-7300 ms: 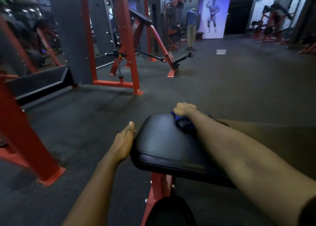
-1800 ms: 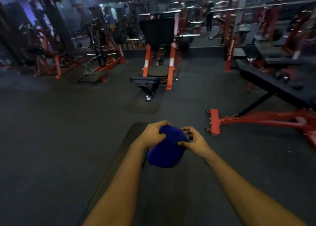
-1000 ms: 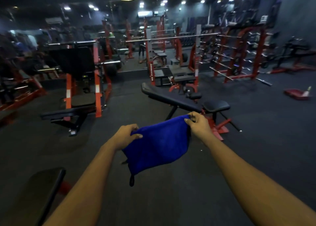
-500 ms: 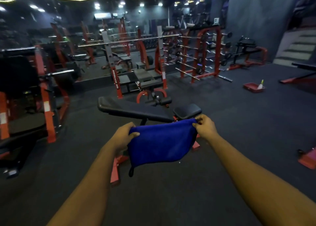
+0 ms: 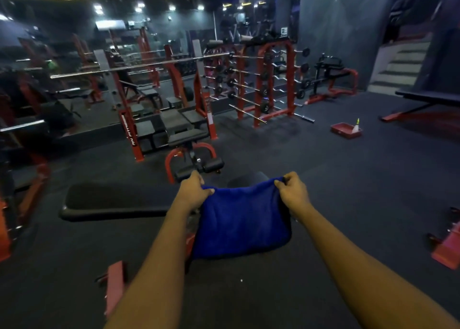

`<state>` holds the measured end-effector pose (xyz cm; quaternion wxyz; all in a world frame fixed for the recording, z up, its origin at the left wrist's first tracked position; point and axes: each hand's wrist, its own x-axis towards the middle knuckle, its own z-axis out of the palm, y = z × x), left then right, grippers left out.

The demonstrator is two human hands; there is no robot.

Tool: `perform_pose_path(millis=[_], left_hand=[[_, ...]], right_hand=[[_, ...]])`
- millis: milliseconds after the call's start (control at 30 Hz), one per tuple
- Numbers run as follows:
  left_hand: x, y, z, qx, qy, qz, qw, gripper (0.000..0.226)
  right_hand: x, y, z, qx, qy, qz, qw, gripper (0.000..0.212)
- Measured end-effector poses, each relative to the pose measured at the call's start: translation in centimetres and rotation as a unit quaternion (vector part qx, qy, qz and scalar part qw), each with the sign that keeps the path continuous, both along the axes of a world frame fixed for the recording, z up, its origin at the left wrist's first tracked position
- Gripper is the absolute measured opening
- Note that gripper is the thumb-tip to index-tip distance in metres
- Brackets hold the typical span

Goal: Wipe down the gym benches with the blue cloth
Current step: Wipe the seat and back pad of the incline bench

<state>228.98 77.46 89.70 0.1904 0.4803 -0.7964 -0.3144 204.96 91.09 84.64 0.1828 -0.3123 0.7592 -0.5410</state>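
Closer now than 0.5 s ago, the long black padded bench [image 5: 112, 201] on its red frame lies just beyond the hands, its pad running toward 9 o'clock from the left hand [image 5: 193, 193]. That hand pinches the 10 o'clock corner of the soft rectangular blue cloth [image 5: 242, 221] and the right hand [image 5: 292, 191] pinches its 2 o'clock corner, so the cloth hangs spread in front of the bench. A shallow red tray [image 5: 344, 130] sits on the floor at 2 o'clock, well apart.
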Motion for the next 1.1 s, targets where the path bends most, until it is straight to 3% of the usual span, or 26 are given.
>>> perform_pose_path(millis=[133, 200, 267, 333, 433, 567, 700, 833, 1100], left_hand=[[-10.9, -2.1, -0.5, 0.007, -0.018, -0.042, 0.999, 0.031], [-16.8, -3.7, -1.1, 0.043, 0.018, -0.045, 0.998, 0.025], [-19.8, -4.7, -1.1, 0.09, 0.063, -0.037, 0.993, 0.021], [-23.0, -6.4, -1.8, 0.132, 0.093, -0.029, 0.987, 0.019], [-27.1, -9.7, -3.6, 0.158, 0.11, -0.015, 0.981, 0.012], [-30.5, -16.0, -8.6, 0.122, 0.078, 0.024, 0.989, 0.016], [-33.8, -22.9, -14.0, 0.136, 0.067, 0.045, 0.987, 0.024], [-37.0, -30.3, -20.3, 0.149, 0.02, 0.066, 0.986, 0.013], [-41.2, -40.5, -31.8, 0.185, -0.029, 0.14, 0.972, 0.013]], right_hand=[[-4.4, -5.4, -2.0, -0.032, -0.025, 0.14, 0.989, 0.019], [-7.7, -8.0, -2.5, -0.027, -0.067, 0.224, 0.972, 0.019], [-9.3, -9.4, -2.3, -0.015, -0.097, 0.266, 0.959, 0.036], [-12.1, -11.2, -3.1, -0.005, -0.07, 0.263, 0.962, 0.047], [-16.9, -15.0, -4.7, 0.014, -0.019, 0.244, 0.97, 0.036], [-22.5, -20.5, -8.5, 0.066, 0.022, 0.235, 0.969, 0.028], [-27.8, -26.3, -13.2, 0.117, 0.007, 0.224, 0.967, 0.027], [-31.5, -32.4, -18.4, 0.178, 0.01, 0.204, 0.963, 0.036], [-39.1, -44.6, -25.4, 0.271, -0.046, 0.258, 0.926, 0.035]])
